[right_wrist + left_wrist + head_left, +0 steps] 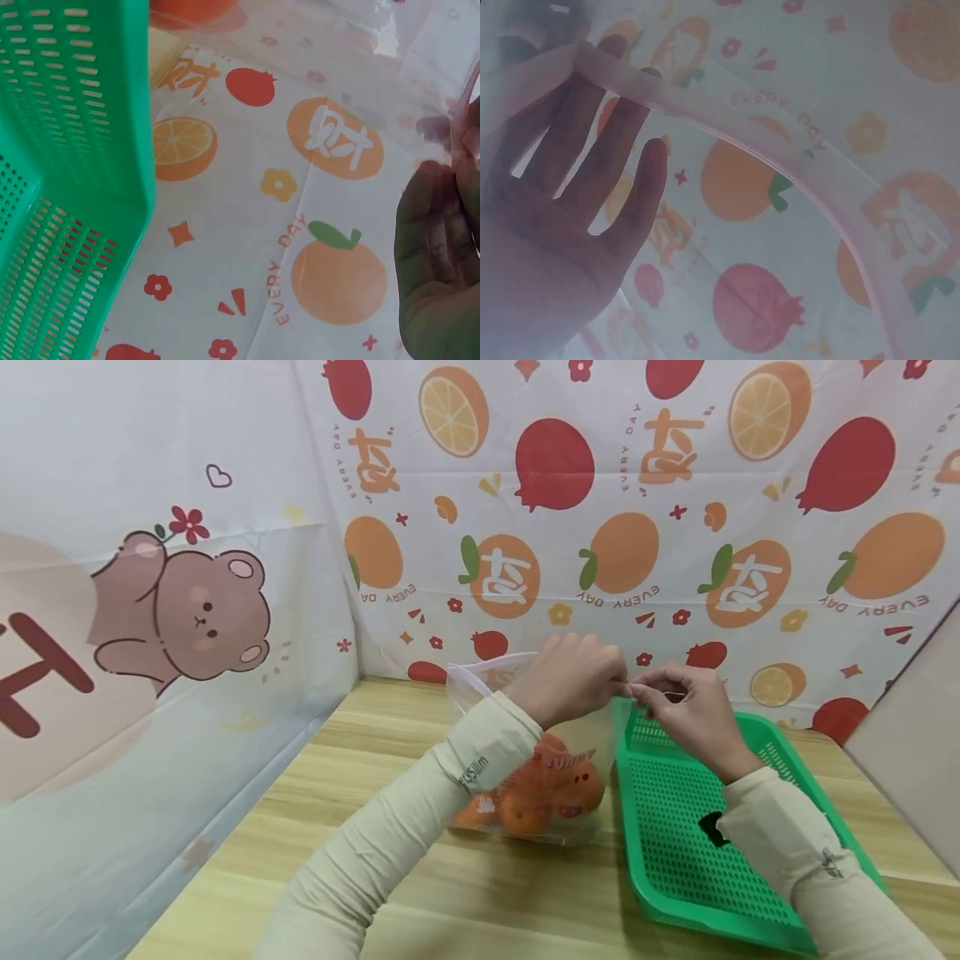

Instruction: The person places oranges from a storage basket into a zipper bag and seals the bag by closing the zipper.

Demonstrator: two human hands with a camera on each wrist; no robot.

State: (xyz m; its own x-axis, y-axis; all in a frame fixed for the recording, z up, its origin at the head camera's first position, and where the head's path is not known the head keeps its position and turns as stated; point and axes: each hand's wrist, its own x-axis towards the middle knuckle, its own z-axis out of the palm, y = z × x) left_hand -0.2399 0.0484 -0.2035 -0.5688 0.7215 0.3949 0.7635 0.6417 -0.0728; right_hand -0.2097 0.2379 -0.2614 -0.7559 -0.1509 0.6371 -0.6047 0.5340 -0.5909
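A clear zip bag with a pale pink rim stands upright on the table, with several oranges at its bottom. My left hand reaches over the bag and pinches its rim near the top right corner. Right beside it, my right hand pinches the same corner between thumb and fingers. The left wrist view has the bag's rim curving away from the left hand, whose other fingers are spread. At the edge of the right wrist view, the right hand meets the rim.
A green perforated basket stands on the wooden table, right of the bag and under my right forearm. A small black item shows in it, partly hidden by the sleeve. Fruit-printed cloth covers the wall behind.
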